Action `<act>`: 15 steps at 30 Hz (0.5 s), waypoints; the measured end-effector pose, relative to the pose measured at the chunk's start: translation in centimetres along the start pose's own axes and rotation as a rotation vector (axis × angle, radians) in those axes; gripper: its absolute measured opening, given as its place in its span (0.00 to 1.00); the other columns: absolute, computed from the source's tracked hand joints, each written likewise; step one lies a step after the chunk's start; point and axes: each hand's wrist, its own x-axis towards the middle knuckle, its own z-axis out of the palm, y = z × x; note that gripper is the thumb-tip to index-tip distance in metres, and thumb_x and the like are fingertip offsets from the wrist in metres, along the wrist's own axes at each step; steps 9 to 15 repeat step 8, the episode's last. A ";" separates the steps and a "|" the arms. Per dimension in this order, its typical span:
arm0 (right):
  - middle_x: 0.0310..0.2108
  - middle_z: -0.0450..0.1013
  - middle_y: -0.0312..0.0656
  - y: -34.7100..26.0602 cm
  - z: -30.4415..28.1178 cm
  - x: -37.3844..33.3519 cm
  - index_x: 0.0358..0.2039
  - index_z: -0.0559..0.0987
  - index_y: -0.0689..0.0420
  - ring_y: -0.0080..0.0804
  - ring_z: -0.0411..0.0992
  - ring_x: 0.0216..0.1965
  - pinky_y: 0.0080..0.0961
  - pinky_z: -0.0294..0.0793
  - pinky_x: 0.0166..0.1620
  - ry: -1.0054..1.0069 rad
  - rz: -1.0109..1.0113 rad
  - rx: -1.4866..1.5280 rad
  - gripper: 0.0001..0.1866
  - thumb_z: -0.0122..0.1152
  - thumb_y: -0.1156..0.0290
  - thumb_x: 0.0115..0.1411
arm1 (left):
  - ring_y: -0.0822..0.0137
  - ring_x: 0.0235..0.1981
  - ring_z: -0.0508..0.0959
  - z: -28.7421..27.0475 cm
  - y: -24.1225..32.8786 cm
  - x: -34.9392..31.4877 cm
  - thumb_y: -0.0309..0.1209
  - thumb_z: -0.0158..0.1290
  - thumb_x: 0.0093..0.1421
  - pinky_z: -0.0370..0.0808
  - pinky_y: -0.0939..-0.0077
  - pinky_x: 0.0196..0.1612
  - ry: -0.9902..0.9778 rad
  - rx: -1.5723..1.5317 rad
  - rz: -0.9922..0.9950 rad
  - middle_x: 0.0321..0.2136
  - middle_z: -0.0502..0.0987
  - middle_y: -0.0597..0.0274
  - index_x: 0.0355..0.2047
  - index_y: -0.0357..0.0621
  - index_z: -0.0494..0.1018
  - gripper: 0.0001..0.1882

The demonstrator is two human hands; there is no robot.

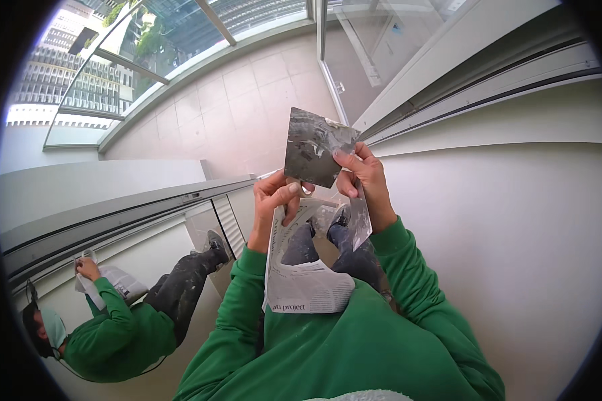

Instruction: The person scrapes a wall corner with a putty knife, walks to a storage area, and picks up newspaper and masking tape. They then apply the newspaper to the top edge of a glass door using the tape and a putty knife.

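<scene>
My right hand is closed, its thumb pressing on a thin square grey plate smeared with whitish residue, perhaps a scraper blade. A second flat grey piece hangs below the same hand, partly behind its fingers. My left hand has curled fingers around the top of a sheet of newspaper, which drapes down in front of my body. The left fingertips are close to the plate's lower corner. Beside them is a small pale, rounded thing, too hidden to name.
A sliding-door track runs along the left, and another frame crosses the upper right. Beyond the opening lies a tiled balcony floor with glass railing. A reflection in a glossy panel shows green sleeves and newspaper. A white wall stands at right.
</scene>
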 end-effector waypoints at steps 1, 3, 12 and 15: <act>0.17 0.66 0.29 -1.4 0.6 -1.6 0.28 0.67 0.52 0.13 0.55 0.07 0.13 0.49 0.12 0.008 -0.037 -0.009 0.12 0.64 0.74 0.55 | 0.80 0.05 0.59 1.5 0.8 0.0 0.33 0.54 0.61 0.54 0.85 0.11 -0.008 0.079 0.002 0.17 0.73 0.62 0.33 0.35 0.76 0.11; 0.18 0.70 0.32 -3.5 1.1 -3.6 0.27 0.68 0.54 0.12 0.57 0.09 0.12 0.50 0.13 -0.029 -0.120 -0.052 0.11 0.65 0.75 0.54 | 0.79 0.05 0.58 7.1 2.8 0.1 0.35 0.57 0.60 0.50 0.82 0.11 0.115 0.190 0.026 0.09 0.67 0.70 0.18 0.43 0.70 0.16; 0.23 0.77 0.39 -4.1 -6.0 -7.4 0.21 0.75 0.58 0.18 0.69 0.23 0.17 0.65 0.34 0.230 -0.354 -0.282 0.21 0.64 0.53 0.56 | 0.79 0.03 0.56 13.9 0.4 3.0 0.32 0.53 0.63 0.46 0.79 0.07 -0.171 0.197 0.051 0.10 0.67 0.68 0.23 0.42 0.71 0.11; 0.23 0.77 0.39 -4.1 -6.0 -7.4 0.21 0.75 0.58 0.18 0.69 0.23 0.17 0.65 0.34 0.230 -0.354 -0.282 0.21 0.64 0.53 0.56 | 0.79 0.03 0.56 13.9 0.4 3.0 0.32 0.53 0.63 0.46 0.79 0.07 -0.171 0.197 0.051 0.10 0.67 0.68 0.23 0.42 0.71 0.11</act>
